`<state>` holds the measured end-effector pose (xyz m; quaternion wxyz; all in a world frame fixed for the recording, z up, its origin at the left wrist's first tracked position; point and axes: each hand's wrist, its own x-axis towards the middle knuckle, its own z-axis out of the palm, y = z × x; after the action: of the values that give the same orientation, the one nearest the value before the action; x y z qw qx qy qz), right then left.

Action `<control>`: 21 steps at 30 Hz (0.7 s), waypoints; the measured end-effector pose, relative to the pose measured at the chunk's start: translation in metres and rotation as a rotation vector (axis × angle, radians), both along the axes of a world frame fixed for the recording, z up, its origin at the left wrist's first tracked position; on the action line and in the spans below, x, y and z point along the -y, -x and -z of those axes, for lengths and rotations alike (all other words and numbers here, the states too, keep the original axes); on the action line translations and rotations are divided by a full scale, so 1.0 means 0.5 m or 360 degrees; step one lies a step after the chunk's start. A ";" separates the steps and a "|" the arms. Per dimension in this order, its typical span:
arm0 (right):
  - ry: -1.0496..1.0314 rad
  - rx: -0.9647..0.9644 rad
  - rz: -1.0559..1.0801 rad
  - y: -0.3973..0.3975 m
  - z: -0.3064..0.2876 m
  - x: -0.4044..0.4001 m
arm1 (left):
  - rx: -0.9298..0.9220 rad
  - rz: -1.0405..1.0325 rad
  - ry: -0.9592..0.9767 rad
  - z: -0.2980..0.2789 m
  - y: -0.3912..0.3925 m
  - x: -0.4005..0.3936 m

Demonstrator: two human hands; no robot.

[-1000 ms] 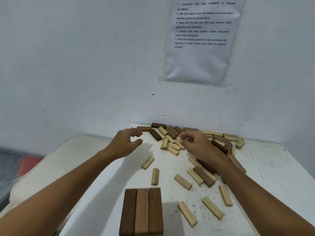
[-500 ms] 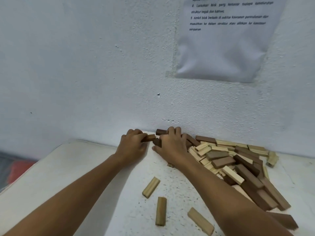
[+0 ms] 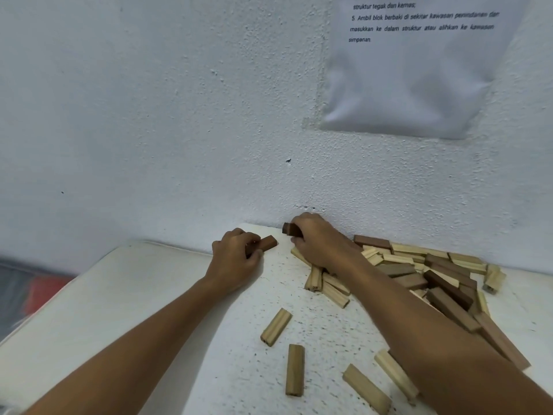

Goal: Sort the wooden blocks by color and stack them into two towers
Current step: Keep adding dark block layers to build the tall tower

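Grabbing dark blocks from the pile's far edge.
Your left hand (image 3: 236,259) is gripping one brown block (image 3: 267,243), your right hand (image 3: 317,239) another dark block (image 3: 288,228), separating colors.

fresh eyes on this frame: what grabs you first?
Two bare hands at the far edge of the white table, by the wall: the left hand is closed on a dark brown wooden block, the right hand on another dark brown block. To the right sprawls a jumbled heap of light and dark wooden blocks; a few pale blocks lie loose nearer the camera.
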<state>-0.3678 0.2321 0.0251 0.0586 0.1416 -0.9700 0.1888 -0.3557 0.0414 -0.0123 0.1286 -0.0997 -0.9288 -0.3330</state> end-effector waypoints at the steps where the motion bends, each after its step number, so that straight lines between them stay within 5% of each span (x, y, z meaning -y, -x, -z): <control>1: -0.0051 -0.0035 -0.0010 -0.002 0.004 0.003 | 0.0017 0.0003 -0.0020 -0.003 -0.002 0.000; 9: 0.0092 -0.0168 -0.0037 -0.012 -0.003 0.021 | 0.0107 -0.0020 -0.0078 -0.014 -0.026 0.012; 15: -0.0154 0.0065 -0.0090 -0.011 0.001 0.026 | 0.0101 -0.0060 -0.0104 -0.013 -0.049 0.031; 21: -0.0205 -0.0011 -0.0226 -0.025 0.004 0.030 | 0.0202 -0.0112 -0.0125 -0.017 -0.076 0.041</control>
<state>-0.3552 0.2170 0.0232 0.0393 0.2142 -0.9674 0.1292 -0.3178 0.0210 -0.0036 0.0850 -0.0406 -0.9241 -0.3703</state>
